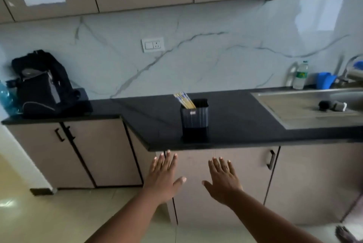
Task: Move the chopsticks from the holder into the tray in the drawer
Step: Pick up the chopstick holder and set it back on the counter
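Chopsticks (pixel 184 100) leaning leftward in black holder (pixel 194 119), upright near front edge of black tabletop (pixel 245 124), bare surface on either side. Left hand (pixel 163 176) and right hand (pixel 223 177) spread flat, fingers straight, holding nothing, below tabletop edge before cabinet doors (pixel 220 183). Sink (pixel 306 109) at right; black backpack (pixel 43 85) far left.

The holder (pixel 194 119) is black with fine vertical ribs, on a black counter (pixel 245 120). The chopsticks (pixel 184 100) are pale yellow with blue-and-white tops. The wall (pixel 206 54) is white marble veined in grey.
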